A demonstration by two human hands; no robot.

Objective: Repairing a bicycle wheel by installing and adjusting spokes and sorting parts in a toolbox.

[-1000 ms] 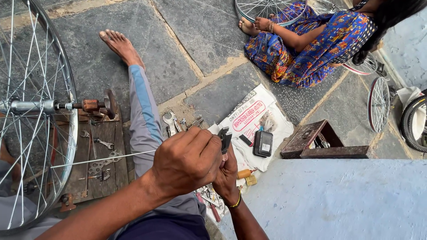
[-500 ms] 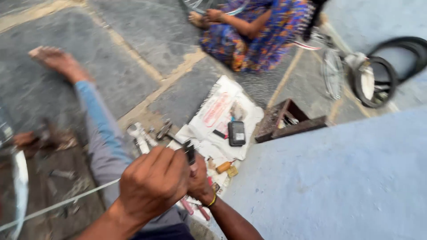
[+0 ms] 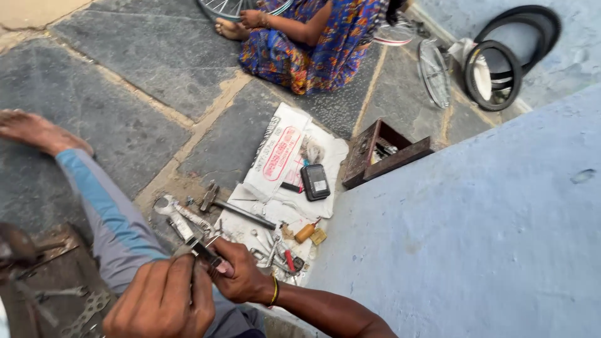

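The view has swung away from the wheel. At seven o'clock the left hand (image 3: 159,300) and right hand (image 3: 241,278) pinch a small dark tool (image 3: 206,255) over the knee; a wrench (image 3: 178,219) lies beyond. Best steadied close, fingertips firm.

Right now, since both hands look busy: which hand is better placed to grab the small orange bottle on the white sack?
Probably the right hand: it lies nearer the orange bottle, on the sack side. The left hand sits farther off, behind it. Both hands' fingers pinch the small dark tool.
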